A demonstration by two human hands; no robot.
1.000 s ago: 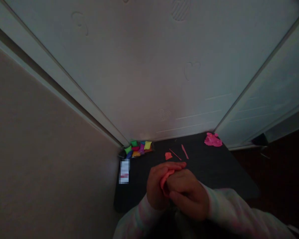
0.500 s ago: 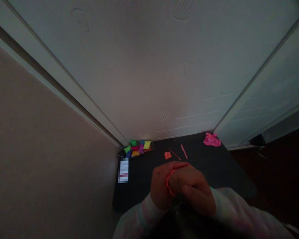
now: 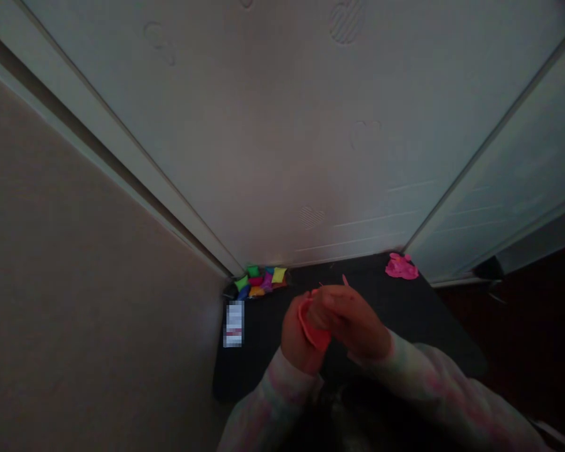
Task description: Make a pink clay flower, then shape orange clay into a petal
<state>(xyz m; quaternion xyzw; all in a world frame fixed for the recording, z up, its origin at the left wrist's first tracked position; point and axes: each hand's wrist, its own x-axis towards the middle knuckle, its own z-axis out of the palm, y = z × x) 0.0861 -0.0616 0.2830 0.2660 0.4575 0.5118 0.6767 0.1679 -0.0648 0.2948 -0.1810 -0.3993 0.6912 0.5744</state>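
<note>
A piece of orange-red modelling clay [image 3: 319,339], spread flat, lies in the cupped palm of my left hand [image 3: 295,342]. My right hand [image 3: 353,319] is closed over it from the right, its bent fingers pressed on the clay; their tips are hidden. Both hands are above the dark table. Behind them, the tip of a pink modelling tool [image 3: 345,280] shows; the rest of it is covered by my right hand.
Several colourful clay packets [image 3: 263,281] lie at the table's back left corner, with a blurred pale rectangular item [image 3: 234,323] in front. A pink clay lump [image 3: 402,267] sits at the back right. Behind the dark table [image 3: 414,333] stands a white panel [image 3: 263,157]; a wall [image 3: 98,282] is at left.
My hands have shifted up and slightly left, now hiding most of the tools. My right hand has turned on the clay, and more of the clay shows, flattened in my left palm.
</note>
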